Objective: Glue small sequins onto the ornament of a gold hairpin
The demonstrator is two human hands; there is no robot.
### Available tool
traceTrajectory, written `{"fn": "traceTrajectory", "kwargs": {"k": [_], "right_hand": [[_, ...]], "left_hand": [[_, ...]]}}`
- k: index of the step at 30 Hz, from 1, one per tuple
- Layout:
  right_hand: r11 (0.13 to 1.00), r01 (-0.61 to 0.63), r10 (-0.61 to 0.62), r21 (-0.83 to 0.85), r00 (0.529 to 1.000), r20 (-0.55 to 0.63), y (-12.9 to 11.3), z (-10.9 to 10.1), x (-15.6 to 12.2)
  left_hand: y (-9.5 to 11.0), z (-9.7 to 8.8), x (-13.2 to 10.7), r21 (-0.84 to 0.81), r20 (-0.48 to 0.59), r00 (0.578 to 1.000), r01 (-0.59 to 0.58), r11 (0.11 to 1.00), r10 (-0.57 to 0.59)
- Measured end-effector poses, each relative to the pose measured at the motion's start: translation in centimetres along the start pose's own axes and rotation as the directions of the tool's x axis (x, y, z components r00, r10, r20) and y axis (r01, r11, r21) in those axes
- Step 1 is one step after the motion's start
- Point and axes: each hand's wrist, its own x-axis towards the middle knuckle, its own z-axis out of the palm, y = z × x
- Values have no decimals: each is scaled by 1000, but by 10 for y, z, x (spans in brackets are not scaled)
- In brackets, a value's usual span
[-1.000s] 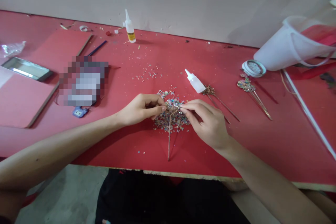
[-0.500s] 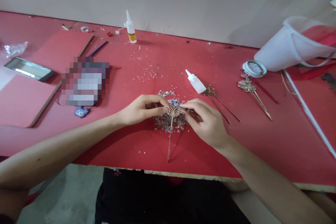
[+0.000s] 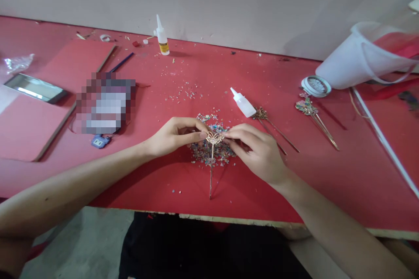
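A gold hairpin (image 3: pixel 211 170) with an openwork, butterfly-like head is held over a heap of small shiny multicoloured chips (image 3: pixel 218 155), its long stem pointing towards me. My left hand (image 3: pixel 168 137) pinches the left side of the head between thumb and fingers. At the right side of the head, the closed fingertips of my right hand (image 3: pixel 258 150) grip its edge; whether they also hold a small piece is hidden. Just beyond my right hand, a white glue bottle (image 3: pixel 245 105) lies tipped against a darker two-pronged hairpin (image 3: pixel 278 131).
A decorated hairpin (image 3: pixel 307 107) lies at right, near a round white lid (image 3: pixel 316 86) and a tilted white bucket (image 3: pixel 347 61). Another glue bottle (image 3: pixel 163 42) stands at the back. On the left are a blurred-out phone-like object (image 3: pixel 108 107), boards (image 3: pixel 32 128) and a glass-topped case (image 3: pixel 36 88).
The hairpin's head has tilted slightly, its openwork now catching more light. My right fingertips have shifted a little against its edge. The whole view has moved slightly.
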Motion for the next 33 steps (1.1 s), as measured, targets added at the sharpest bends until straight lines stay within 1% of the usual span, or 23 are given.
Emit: {"fn": "traceTrajectory", "kwargs": {"k": [5, 7, 10, 13, 19, 26, 33], "right_hand": [[996, -67, 66, -60, 998, -9, 4, -2, 0], [991, -106, 107, -83, 994, 0, 7, -3, 1], [981, -170, 171, -93, 985, -3, 9, -5, 3], [973, -209, 208, -102, 978, -24, 10, -4, 4], [963, -261, 262, -69, 965, 6, 14, -2, 3], [954, -287, 289, -80, 957, 8, 21, -5, 4], [947, -316, 316, -65, 949, -1, 27, -9, 6]], "left_hand": [[-1, -1, -2, 28, -116, 993, 37, 999, -33], [-1, -1, -2, 23, -142, 989, 40, 999, -37], [0, -1, -1, 29, -104, 994, 26, 999, -23], [0, 0, -1, 63, -78, 997, 16, 998, -11], [-2, -2, 0, 157, -124, 992, 26, 987, -6], [3, -2, -1, 162, -118, 993, 6, 987, 14], [-3, -5, -3, 159, -183, 983, 33, 987, -3]]}}
